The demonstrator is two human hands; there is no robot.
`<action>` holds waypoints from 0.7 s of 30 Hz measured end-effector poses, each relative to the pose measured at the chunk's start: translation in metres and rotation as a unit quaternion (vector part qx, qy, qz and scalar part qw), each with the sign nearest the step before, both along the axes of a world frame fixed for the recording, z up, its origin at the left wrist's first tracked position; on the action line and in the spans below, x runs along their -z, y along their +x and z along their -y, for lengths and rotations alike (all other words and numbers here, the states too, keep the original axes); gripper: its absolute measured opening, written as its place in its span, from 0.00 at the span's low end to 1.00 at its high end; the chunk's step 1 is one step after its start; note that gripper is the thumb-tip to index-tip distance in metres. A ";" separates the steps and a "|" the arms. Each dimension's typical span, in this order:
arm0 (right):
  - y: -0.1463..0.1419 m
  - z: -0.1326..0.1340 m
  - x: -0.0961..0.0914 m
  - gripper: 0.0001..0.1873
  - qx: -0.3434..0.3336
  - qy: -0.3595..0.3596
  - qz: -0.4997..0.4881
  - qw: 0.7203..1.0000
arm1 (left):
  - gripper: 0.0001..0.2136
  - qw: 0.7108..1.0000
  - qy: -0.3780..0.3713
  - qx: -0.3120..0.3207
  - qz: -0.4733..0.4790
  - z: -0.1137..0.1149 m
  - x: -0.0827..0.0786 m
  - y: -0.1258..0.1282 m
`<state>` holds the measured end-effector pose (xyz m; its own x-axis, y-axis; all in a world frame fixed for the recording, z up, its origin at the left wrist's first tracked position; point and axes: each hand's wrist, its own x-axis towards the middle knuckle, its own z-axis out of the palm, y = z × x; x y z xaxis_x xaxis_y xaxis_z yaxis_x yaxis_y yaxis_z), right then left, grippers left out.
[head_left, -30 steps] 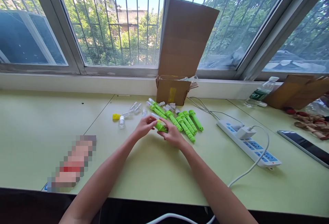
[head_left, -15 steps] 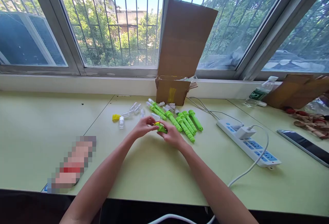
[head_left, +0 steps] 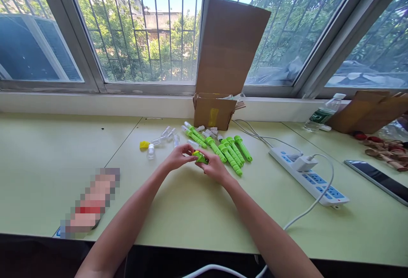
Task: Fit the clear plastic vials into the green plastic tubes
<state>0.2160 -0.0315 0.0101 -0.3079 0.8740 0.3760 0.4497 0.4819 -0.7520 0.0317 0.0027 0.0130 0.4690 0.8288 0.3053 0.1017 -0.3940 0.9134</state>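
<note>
Both hands meet over the pale green table (head_left: 191, 210), pinching one small green plastic piece (head_left: 200, 157) between them. My left hand (head_left: 178, 157) grips its left end with curled fingers. My right hand (head_left: 214, 167) holds the right part from below. Just behind them lies a row of several green ribbed handles (head_left: 231, 152), side by side. Clear plastic caps (head_left: 168, 135) and a small yellow piece (head_left: 144, 145) lie to the left of that row.
An open cardboard box (head_left: 213, 112) stands at the back by the window sill. A white power strip (head_left: 309, 178) with a plugged charger and cable lies to the right. A plastic bottle (head_left: 323, 114), a dark phone (head_left: 378, 180) and a blurred object (head_left: 91, 203) are also on the table.
The hands have stayed in place. The fingers have shifted slightly on the green piece, and a bit of yellow showed at its end half a second ago.
</note>
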 end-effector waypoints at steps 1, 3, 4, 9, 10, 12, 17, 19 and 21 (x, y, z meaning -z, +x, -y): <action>0.000 0.000 0.000 0.27 0.002 -0.011 -0.003 1.000 | 0.15 1.000 0.002 0.002 0.002 0.000 0.000 0.000; 0.000 0.000 0.000 0.27 0.009 -0.028 -0.009 1.000 | 0.15 1.000 0.007 0.001 0.006 0.000 -0.001 0.001; 0.000 0.000 0.000 0.27 0.012 -0.033 -0.012 0.999 | 0.15 1.000 0.010 -0.001 0.009 0.000 -0.001 0.001; 0.000 0.001 -0.001 0.29 0.021 -0.076 -0.042 0.996 | 0.14 1.000 0.021 -0.016 0.008 0.000 -0.001 0.004; 0.000 0.001 -0.001 0.29 0.023 -0.087 -0.051 0.995 | 0.14 1.000 0.022 -0.019 0.006 0.000 -0.001 0.005; 0.000 0.001 -0.001 0.30 0.026 -0.103 -0.066 0.992 | 0.14 0.999 0.024 -0.025 0.004 0.000 -0.001 0.006; 0.000 0.001 -0.001 0.30 0.029 -0.121 -0.092 0.988 | 0.15 0.999 0.035 -0.033 0.001 -0.001 -0.002 0.007; -0.001 0.001 0.000 0.31 0.032 -0.129 -0.108 0.985 | 0.15 0.999 0.037 -0.031 0.001 -0.001 -0.003 0.007; -0.001 0.001 0.000 0.31 0.030 -0.139 -0.126 0.982 | 0.16 0.999 0.039 -0.032 0.002 -0.001 -0.004 0.007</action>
<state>0.2146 -0.0320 0.0100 -0.1798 0.9674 0.1785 0.2546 0.2211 -0.9414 0.0392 0.0033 0.0174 0.4148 0.8309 0.3709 0.1259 -0.4561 0.8810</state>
